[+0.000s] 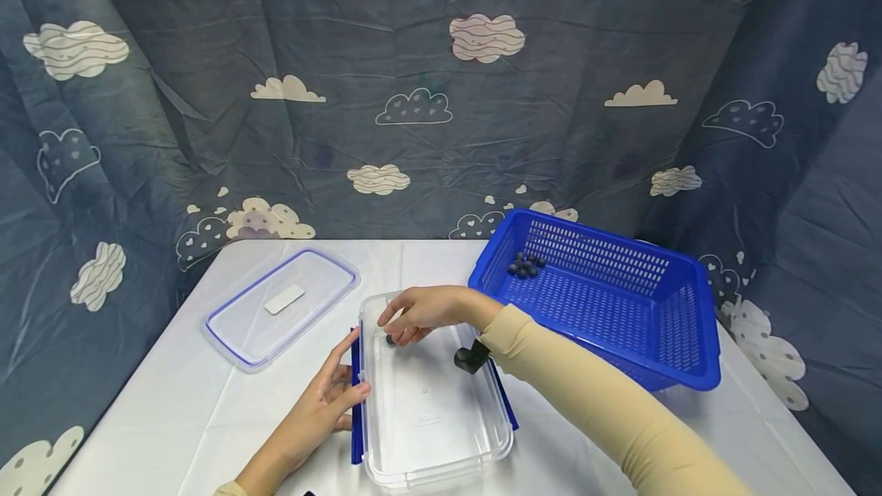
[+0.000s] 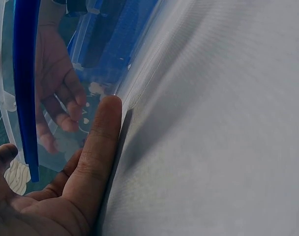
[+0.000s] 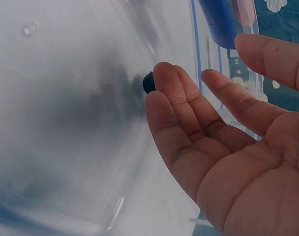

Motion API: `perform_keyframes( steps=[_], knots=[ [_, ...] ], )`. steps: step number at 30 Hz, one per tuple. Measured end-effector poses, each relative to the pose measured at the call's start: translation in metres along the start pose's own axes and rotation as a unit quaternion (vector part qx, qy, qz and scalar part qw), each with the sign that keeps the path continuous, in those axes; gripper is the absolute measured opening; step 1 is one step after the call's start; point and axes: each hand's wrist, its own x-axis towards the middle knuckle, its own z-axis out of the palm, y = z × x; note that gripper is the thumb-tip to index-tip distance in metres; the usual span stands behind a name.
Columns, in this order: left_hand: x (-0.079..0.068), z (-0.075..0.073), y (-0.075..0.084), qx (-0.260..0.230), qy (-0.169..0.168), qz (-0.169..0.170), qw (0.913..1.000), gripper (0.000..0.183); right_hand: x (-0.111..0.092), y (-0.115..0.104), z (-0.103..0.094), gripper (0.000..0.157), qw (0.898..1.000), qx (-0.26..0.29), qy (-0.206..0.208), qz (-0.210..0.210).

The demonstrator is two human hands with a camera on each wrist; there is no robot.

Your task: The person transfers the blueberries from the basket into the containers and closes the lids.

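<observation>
My right hand (image 1: 416,316) hangs over the clear plastic container (image 1: 427,412), its fingers loosely bent. Just past its fingertips a small dark round berry, like a blueberry (image 3: 148,82), lies in the container and is partly hidden by the fingers. At the container's left side rests my left hand (image 1: 320,408), its thumb at the rim and the other fingers around the blue side flap (image 2: 26,88). Seen from the left wrist, a straight finger (image 2: 103,132) lies along the container's outer wall, close to the white cloth.
A blue perforated basket (image 1: 699,327) stands at the right, with several dark berries (image 1: 525,266) in its far left corner. On the left lies a clear lid (image 1: 241,327) with a blue seal and a white label. A cloud-patterned curtain (image 1: 413,136) surrounds the white table (image 1: 165,435).
</observation>
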Motion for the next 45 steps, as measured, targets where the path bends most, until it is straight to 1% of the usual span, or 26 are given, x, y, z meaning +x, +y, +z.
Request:
perform_keyframes(
  steps=[8,14,25,29,33,37,40,45],
  knots=[
    [0.000,0.001,0.000,0.000,0.000,0.002,1.0000,0.085,-0.006,0.002,-0.005,0.042,1.000,-0.002,0.002,-0.002],
    [0.000,0.000,0.000,-0.001,0.002,0.000,1.0000,0.085,-0.011,0.003,-0.016,0.044,1.000,0.002,0.005,-0.014],
    [0.000,0.001,0.001,0.003,0.003,0.004,1.0000,0.084,-0.026,-0.001,-0.034,0.044,0.999,0.023,0.014,-0.020],
    [0.000,0.001,0.001,0.002,-0.003,0.009,1.0000,0.084,-0.034,-0.003,-0.042,0.042,0.999,0.030,0.030,-0.023],
    [-0.001,0.001,0.001,-0.001,0.001,0.007,1.0000,0.084,-0.043,-0.002,-0.052,0.043,0.997,0.043,0.044,-0.037],
    [0.000,0.002,-0.001,-0.003,-0.004,0.002,1.0000,0.085,-0.053,0.006,-0.064,0.043,0.996,0.062,0.056,-0.041],
    [0.000,0.003,-0.002,-0.003,-0.009,0.002,1.0000,0.086,-0.062,0.012,-0.074,0.044,0.995,0.063,0.067,-0.042],
    [0.000,0.001,-0.001,-0.001,-0.004,0.009,1.0000,0.085,-0.071,0.020,-0.088,0.045,0.992,0.070,0.088,-0.058]
  ],
)
